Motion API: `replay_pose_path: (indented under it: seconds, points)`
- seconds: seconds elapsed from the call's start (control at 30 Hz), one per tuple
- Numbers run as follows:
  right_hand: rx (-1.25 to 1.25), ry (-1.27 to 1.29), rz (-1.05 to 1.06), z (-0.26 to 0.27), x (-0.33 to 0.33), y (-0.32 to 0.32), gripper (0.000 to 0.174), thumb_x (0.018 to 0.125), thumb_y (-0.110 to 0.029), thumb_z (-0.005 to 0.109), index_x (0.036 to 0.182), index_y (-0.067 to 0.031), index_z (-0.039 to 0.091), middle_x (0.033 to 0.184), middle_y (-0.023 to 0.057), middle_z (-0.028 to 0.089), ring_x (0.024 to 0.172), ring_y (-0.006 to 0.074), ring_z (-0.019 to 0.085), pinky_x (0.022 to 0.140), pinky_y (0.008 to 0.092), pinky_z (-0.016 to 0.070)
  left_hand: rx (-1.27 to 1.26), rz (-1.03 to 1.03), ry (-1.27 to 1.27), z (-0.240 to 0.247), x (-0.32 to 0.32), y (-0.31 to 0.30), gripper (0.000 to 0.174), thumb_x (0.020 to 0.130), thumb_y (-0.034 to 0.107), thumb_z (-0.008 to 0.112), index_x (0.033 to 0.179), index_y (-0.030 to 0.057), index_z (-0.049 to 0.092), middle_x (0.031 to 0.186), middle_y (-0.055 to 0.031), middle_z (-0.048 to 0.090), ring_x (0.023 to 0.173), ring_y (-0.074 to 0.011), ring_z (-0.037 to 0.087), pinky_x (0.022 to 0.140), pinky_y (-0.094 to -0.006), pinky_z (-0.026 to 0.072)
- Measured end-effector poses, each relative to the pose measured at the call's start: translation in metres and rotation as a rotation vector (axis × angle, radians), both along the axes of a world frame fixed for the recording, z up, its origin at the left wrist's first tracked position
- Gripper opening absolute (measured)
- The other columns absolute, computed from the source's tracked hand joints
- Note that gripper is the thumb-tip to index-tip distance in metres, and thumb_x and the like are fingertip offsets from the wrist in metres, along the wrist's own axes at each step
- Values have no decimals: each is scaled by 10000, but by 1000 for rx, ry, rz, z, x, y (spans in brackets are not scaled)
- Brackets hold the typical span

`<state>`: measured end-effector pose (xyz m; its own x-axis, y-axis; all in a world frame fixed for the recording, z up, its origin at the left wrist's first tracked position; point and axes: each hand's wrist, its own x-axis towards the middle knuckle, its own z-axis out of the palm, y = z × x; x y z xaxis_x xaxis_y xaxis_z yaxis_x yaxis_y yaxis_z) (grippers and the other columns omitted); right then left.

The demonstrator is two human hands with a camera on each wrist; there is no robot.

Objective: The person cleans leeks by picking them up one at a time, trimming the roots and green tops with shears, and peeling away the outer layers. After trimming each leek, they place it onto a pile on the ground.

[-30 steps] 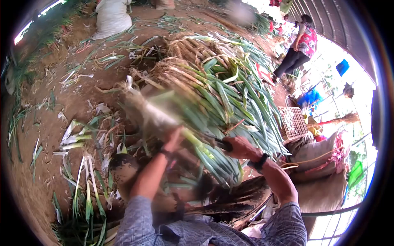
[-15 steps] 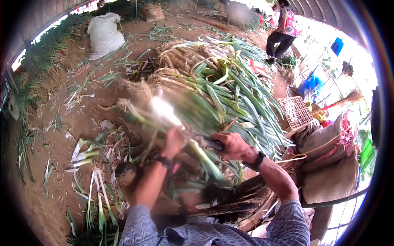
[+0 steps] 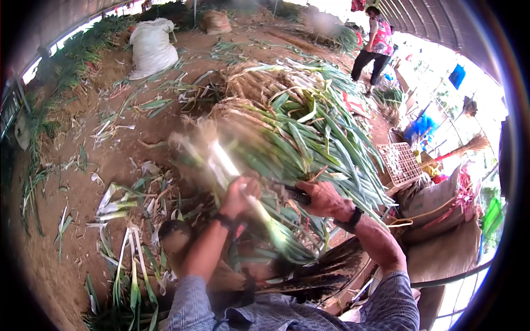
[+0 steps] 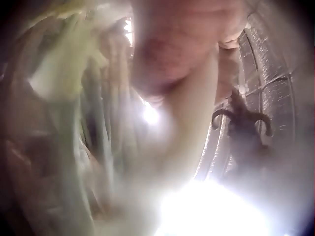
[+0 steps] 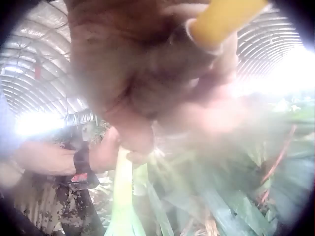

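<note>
My left hand grips a leek around its pale stalk, its blurred root end pointing up-left and its green leaves down-right. Curled around the dark handle of a tool is my right hand, just right of the left hand; the tool's far end is blurred. The left wrist view shows the left hand close up against the pale stalk. In the right wrist view, a yellow cylindrical piece shows at the right hand, with the leek below.
A large leek pile lies just beyond the hands. Several trimmed leeks lie at lower left. A plastic crate and sacks stand at right, a white sack at upper left. A person stands far back.
Compared with half a second ago, my right hand sits slightly farther right from the left hand, with the handle. The left hand still grips the stalk. The head view has shifted, and the person behind has turned.
</note>
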<state>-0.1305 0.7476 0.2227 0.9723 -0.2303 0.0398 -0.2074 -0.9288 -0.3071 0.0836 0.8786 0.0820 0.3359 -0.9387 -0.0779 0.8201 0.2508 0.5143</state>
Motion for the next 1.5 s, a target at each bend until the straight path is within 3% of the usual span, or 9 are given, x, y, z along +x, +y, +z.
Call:
replay_pose_path:
  seconds: [0.17, 0.27, 0.37, 0.53, 0.9, 1.2, 1.3, 1.4, 1.5]
  points:
    - [36, -151, 14, 2, 8, 0, 370, 785, -157, 706, 1132, -47, 641, 921, 187, 702, 835, 361, 693, 714, 441, 555, -118, -137, -112, 2, 2, 7, 345, 875, 321, 513, 597, 125, 451, 557, -3, 366, 531, -172, 381, 612, -348, 394]
    - [-9, 26, -62, 4, 13, -7, 429, 759, -138, 705, 1163, -20, 627, 929, 185, 706, 843, 367, 693, 723, 438, 560, -91, -46, -52, -1, 6, 9, 323, 937, 359, 513, 892, 64, 637, 588, 6, 419, 470, -139, 384, 508, -335, 397]
    - [-15, -224, -25, 9, 8, -2, 429, 753, -116, 688, 1167, -23, 625, 936, 191, 704, 847, 377, 690, 734, 448, 559, -225, -117, -62, -4, 16, 10, 428, 966, 444, 520, 1060, 47, 649, 607, 23, 435, 446, -116, 414, 458, -318, 401]
    - [-67, -91, 31, 4, 2, -13, 459, 737, -171, 732, 1161, -25, 634, 918, 194, 693, 841, 380, 679, 711, 435, 544, -380, -230, -155, 13, 26, 21, 744, 888, 740, 503, 1094, 30, 587, 583, 35, 440, 431, -107, 412, 438, -304, 402]
    - [112, -308, -74, 36, -1, -1, 381, 741, -148, 728, 1103, -50, 660, 840, 176, 682, 755, 342, 675, 651, 419, 532, -345, -213, -126, 1, 25, 14, 737, 877, 760, 493, 1085, 62, 605, 582, 38, 442, 445, -114, 420, 446, -309, 381]
    - [46, 47, 91, -14, -35, -5, 325, 758, -207, 725, 1069, -115, 702, 801, 143, 691, 726, 366, 666, 642, 448, 522, 201, 532, 55, 31, 50, 23, 668, 903, 804, 362, 741, 170, 494, 492, 14, 395, 375, -163, 397, 371, -315, 355]
    - [78, 90, 77, -43, -59, -13, 288, 767, -230, 707, 1048, -163, 703, 765, 144, 687, 718, 375, 661, 648, 471, 519, 344, 1016, -145, 63, 90, 42, 600, 931, 755, 394, 741, 191, 468, 482, 43, 368, 363, -129, 391, 344, -289, 352]
    - [108, 60, 32, -63, -65, -28, 287, 761, -244, 716, 1036, -161, 702, 763, 152, 681, 733, 387, 659, 670, 478, 519, 113, 934, -270, 97, 151, 103, 581, 908, 774, 421, 833, 205, 514, 521, 69, 407, 374, -104, 405, 349, -265, 362]
    - [89, 54, -125, -73, -56, -41, 290, 770, -276, 710, 1032, -153, 699, 815, 167, 686, 801, 386, 667, 713, 476, 527, 311, 1168, -430, 215, 141, 169, 553, 945, 717, 432, 869, 176, 518, 556, 37, 457, 410, -100, 442, 371, -266, 378]
